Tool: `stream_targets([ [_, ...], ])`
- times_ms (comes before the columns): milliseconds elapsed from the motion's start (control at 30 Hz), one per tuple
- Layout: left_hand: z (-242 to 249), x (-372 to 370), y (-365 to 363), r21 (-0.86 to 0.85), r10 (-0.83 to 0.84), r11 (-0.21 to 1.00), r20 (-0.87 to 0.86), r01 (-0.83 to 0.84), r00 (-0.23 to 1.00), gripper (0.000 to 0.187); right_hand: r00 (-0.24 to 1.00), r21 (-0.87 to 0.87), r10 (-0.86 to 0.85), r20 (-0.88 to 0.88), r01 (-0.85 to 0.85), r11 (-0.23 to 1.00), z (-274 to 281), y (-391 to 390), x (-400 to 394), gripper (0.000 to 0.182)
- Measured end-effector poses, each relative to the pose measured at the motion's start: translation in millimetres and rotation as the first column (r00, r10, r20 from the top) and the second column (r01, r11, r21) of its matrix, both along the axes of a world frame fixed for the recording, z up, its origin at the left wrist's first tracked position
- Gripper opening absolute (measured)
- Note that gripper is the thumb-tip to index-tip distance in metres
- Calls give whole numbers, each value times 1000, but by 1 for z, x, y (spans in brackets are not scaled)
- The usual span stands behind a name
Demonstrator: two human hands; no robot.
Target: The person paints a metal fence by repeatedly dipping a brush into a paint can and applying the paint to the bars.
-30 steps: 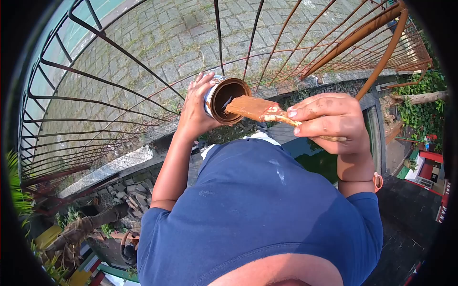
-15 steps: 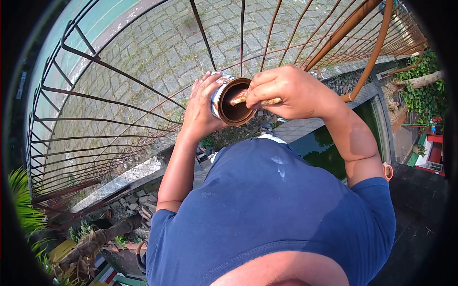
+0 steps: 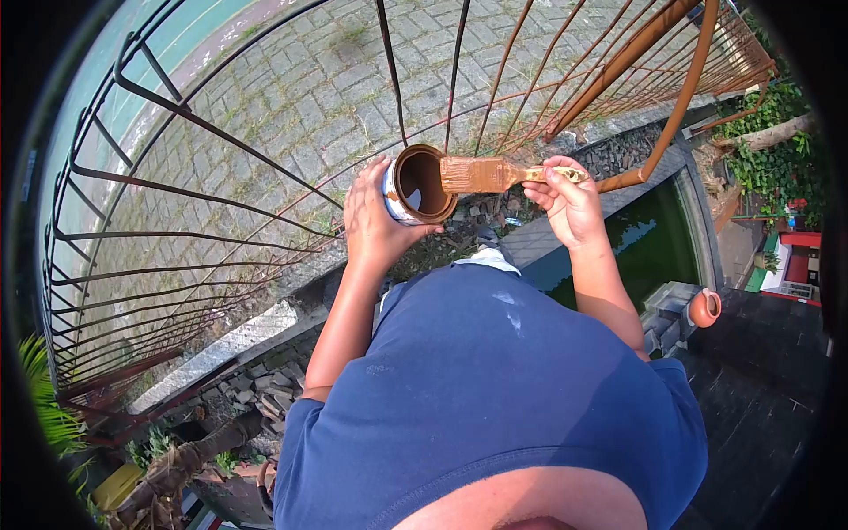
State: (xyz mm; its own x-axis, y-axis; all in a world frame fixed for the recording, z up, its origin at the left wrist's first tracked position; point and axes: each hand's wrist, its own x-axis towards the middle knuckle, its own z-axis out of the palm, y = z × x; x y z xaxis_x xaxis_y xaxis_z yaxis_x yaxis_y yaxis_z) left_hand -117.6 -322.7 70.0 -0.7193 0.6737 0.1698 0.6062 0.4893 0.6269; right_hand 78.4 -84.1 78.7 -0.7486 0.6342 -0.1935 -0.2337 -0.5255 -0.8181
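My left hand [image 3: 373,216] is wrapped around a paint can [image 3: 399,201], its open mouth tipped toward me. Brown paint coats the rim and inner wall, and some lies inside. A paintbrush [image 3: 481,175] is pinched by its handle in my right hand [image 3: 568,199]. Its wide bristles are covered in brown paint and their tips are at the right side of the can's rim. Just beyond the can stand the thin bars of a metal fence [image 3: 457,71], dark at the left and brown toward the right.
Brick paving [image 3: 300,97] lies behind the fence. A low concrete ledge [image 3: 216,353] runs along its foot, with broken stones [image 3: 265,380] beside it. To the right are a green pool [image 3: 658,252], an orange clay pot [image 3: 705,307] and a thick brown rail [image 3: 680,102].
My right hand has drawn the paintbrush out of the can to the right, so its coated bristles now show. The left hand still holds the can, shifted slightly left.
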Motion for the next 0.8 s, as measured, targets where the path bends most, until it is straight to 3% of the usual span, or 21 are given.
stream_targets([
  [167, -17, -15, -1, -44, -25, 999, 9, 25, 1000, 129, 972, -297, -231, -43, 208, 932, -42, -24, 28, 12],
  [233, -42, -22, -7, 45, -78, 996, 54, 76, 995, 130, 934, -369, -357, -26, 323, 872, -69, -25, 39, 11],
  [267, -49, -22, -12, 5, -104, 995, -1, 104, 995, 138, 905, -401, -424, -13, 384, 832, -87, -23, 43, 11],
  [300, -58, -21, -17, 96, -156, 983, -11, 156, 988, 137, 874, -435, -486, 1, 438, 787, -106, -19, 46, 10],
  [367, -63, -21, -25, 132, -160, 981, 136, 142, 978, 135, 831, -471, -555, 27, 500, 727, -146, -9, 49, 9],
  [500, -73, -13, -47, -32, -121, 991, 223, 132, 967, 141, 778, -584, -627, 35, 526, 619, -220, 22, 32, 7],
  [567, -85, -10, -60, -10, -131, 990, 245, 138, 961, 142, 770, -634, -638, -17, 485, 602, -235, 39, 5, 7],
  [633, -97, -7, -72, -42, -120, 990, 242, 134, 963, 143, 755, -677, -628, -187, 364, 640, -242, 53, -29, 10],
  [700, -106, -8, -80, -114, -137, 980, 211, 163, 968, 143, 755, -621, -607, -248, 357, 698, -263, 60, -60, 11],
  [800, -99, -14, -81, -284, -164, 937, 159, 204, 974, 143, 749, -592, -663, 1, 535, 603, -334, 53, -67, 12],
])
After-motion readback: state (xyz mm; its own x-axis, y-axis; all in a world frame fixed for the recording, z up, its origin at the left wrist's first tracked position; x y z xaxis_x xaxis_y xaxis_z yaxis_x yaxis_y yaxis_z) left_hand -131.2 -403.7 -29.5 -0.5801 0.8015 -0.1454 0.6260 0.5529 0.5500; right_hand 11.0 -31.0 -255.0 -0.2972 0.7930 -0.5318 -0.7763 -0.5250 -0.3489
